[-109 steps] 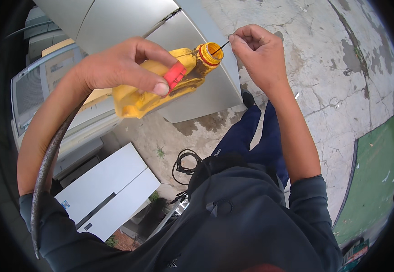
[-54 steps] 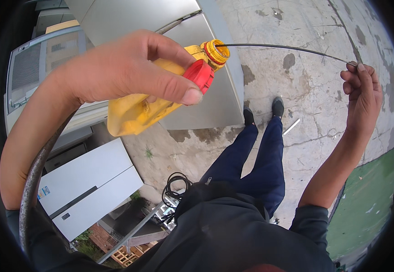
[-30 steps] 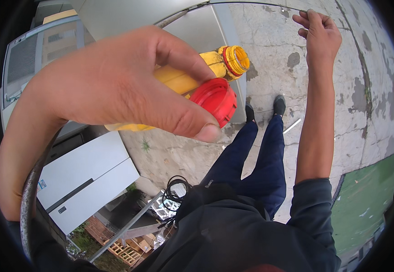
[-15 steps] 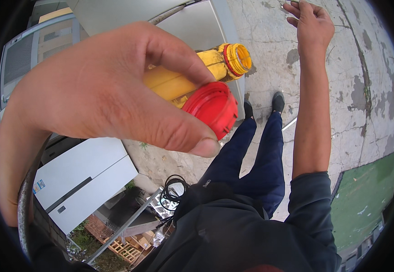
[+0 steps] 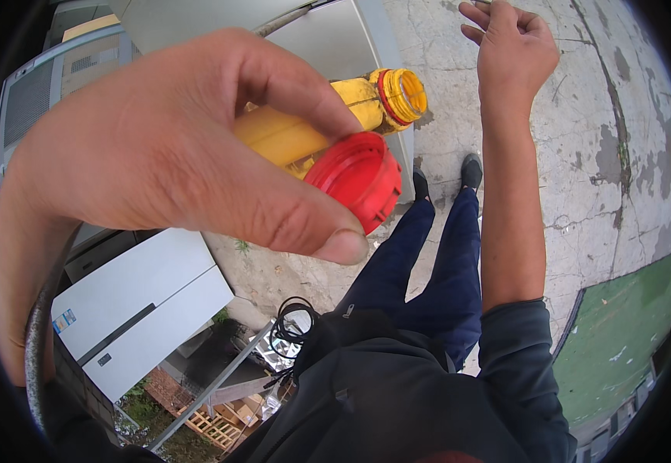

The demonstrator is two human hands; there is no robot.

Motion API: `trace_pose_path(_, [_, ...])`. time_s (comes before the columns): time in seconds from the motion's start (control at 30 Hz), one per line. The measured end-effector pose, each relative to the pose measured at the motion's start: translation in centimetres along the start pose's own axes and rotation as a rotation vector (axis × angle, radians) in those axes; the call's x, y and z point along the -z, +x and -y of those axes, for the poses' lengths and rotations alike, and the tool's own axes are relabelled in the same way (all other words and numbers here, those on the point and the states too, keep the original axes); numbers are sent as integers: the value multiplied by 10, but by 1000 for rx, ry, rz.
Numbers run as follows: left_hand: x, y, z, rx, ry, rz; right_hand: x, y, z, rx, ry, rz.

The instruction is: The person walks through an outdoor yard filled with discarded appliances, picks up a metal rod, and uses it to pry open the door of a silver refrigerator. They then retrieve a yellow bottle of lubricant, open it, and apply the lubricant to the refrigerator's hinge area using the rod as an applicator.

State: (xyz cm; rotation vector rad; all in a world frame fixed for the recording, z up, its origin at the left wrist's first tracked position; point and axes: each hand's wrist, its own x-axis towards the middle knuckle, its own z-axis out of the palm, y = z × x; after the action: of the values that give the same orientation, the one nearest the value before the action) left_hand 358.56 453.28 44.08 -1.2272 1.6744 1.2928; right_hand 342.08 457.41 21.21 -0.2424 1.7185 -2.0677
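A person's left hand point(image 5: 158, 147) pinches a red screw cap point(image 5: 360, 184) between thumb and forefinger, its hollow side showing, while a yellow bottle point(image 5: 362, 100) lies just beyond those fingers, uncapped, its neck slanting toward the right hand's side. Whether the hidden fingers also grip the bottle cannot be told. The right hand point(image 5: 509, 50), raised well apart from cap and bottle, has its fingertips closed on a thin rod point(image 5: 484, 1), mostly out of view. Below the left hand stands a white cabinet point(image 5: 173, 282).
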Motion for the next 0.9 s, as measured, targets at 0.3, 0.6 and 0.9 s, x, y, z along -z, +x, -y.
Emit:
trace_pose_path(0.3, [-2, 0, 6, -36, -39, -50, 8, -27, -15, 106, -85, 144])
trace_pose_path(0.6, [-1, 2, 10, -30, -43, -46, 19, -35, -46, 736, -122, 314])
trace_pose_path(0.9, [-1, 1, 8, -30, -50, -36, 38, -30, -49, 963, -272, 401])
